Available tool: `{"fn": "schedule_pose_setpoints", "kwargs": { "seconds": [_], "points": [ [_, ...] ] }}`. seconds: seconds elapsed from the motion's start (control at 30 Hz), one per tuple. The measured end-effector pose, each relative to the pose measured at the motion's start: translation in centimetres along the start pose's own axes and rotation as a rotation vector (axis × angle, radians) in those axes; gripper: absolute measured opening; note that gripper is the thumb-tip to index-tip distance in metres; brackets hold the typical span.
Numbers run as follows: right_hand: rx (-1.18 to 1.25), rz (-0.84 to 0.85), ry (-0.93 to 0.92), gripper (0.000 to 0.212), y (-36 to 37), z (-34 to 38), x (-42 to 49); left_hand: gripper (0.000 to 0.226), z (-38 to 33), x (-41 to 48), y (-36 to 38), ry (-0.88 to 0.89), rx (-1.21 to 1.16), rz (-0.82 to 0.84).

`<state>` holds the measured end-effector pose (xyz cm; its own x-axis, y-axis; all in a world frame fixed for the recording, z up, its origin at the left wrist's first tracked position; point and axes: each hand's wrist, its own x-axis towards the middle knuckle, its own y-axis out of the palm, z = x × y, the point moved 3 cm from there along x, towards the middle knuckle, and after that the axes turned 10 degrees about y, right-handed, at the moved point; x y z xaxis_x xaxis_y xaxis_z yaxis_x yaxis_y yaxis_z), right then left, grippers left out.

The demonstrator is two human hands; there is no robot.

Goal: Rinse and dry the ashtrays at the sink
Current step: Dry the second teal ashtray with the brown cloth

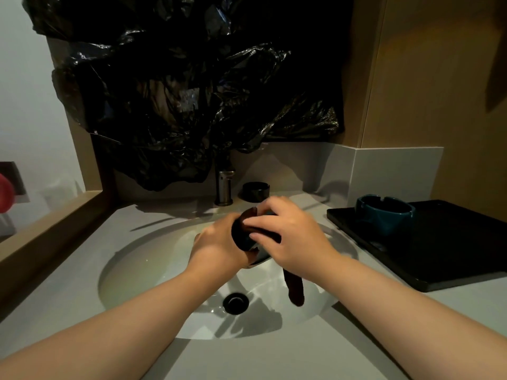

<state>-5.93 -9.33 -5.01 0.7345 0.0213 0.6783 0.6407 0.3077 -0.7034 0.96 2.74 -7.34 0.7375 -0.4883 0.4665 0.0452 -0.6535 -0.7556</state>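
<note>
Plastic sheet: crumpled black plastic [192, 86] hangs on the wall far above and beyond both hands, covering the area over the tap.
Sink: a pale oval basin [153, 259] lies directly under the hands; its dark round drain [236, 303] sits below and nearer the body than the left hand.
Tray: a flat black tray [444, 250] rests on the counter to the right of the right hand, well apart from it.
Teal ashtray: a teal ashtray [384, 215] stands upright on the tray's far corner, right of the right hand.
Tap: a metal tap base [224, 187] rises just beyond the hands, at the basin's far edge.
Far ashtray: a black ashtray [256, 191] sits on the counter beside the tap, just beyond the right hand.
Left hand: the left hand [219, 242] is curled around the held ashtray [242, 231], a dark round one tilted on edge over the basin, gripping it from the left side.
Right hand: the right hand [296, 237] presses a dark cloth [295, 290] against the held ashtray with bent fingers; the cloth's tail dangles below this hand into the basin.
</note>
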Motion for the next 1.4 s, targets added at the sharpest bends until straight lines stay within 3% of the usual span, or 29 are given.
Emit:
{"fn": "schedule_pose_setpoints", "kwargs": {
  "seconds": [0.13, 0.2, 0.37, 0.47, 0.57, 0.7, 0.8, 0.87, 1.03, 1.23, 1.3, 1.4],
  "points": [
    [0.071, -0.133, 0.169, 0.022, -0.3, -1.5, 0.4, 0.058, 0.0, -0.1, 0.2, 0.019, -0.028, -0.002],
    [0.055, -0.124, 0.198, 0.023, -0.4, -2.0, 0.4, 0.062, -0.2, -0.2, 0.3, 0.046, -0.014, 0.011],
    [-0.057, -0.086, -0.064, 0.031, -0.6, 0.3, 0.0, 0.053, -0.2, -0.1, 0.3, 0.037, -0.005, -0.023],
    [0.028, -0.197, 0.134, 0.025, -1.0, -1.6, 0.2, 0.057, 0.2, -0.1, 0.1, -0.010, -0.130, -0.079],
    [-0.035, -0.186, 0.304, 0.024, -0.9, -3.7, 0.0, 0.061, 0.5, -0.2, -0.1, -0.056, -0.196, -0.116],
    [-0.032, -0.233, 0.079, 0.025, -0.9, -1.4, -0.1, 0.059, 0.7, -0.1, 0.1, -0.098, -0.260, -0.105],
    [-0.096, -0.132, -0.137, 0.029, -0.2, 0.8, -0.4, 0.047, 0.5, 0.0, 0.3, -0.122, -0.231, -0.057],
    [-0.094, -0.150, -0.141, 0.030, -0.2, 0.4, -0.3, 0.045, 0.5, 0.1, 0.4, -0.147, -0.277, -0.047],
    [-0.078, -0.286, 0.098, 0.028, -0.8, -2.3, -0.1, 0.050, 0.9, -0.1, 0.7, -0.194, -0.409, -0.034],
    [-0.068, -0.195, -0.116, 0.028, 0.0, 0.7, -0.3, 0.041, 0.7, 0.0, 0.8, -0.182, -0.410, -0.039],
    [0.055, -0.240, 0.001, 0.025, -0.1, -0.1, -0.1, 0.045, 0.8, 0.1, 0.5, -0.159, -0.395, -0.066],
    [0.310, -0.235, 0.414, 0.020, -0.5, -3.3, 0.3, 0.055, 0.6, 0.0, 0.1, -0.096, -0.279, -0.066]
  ]
}}
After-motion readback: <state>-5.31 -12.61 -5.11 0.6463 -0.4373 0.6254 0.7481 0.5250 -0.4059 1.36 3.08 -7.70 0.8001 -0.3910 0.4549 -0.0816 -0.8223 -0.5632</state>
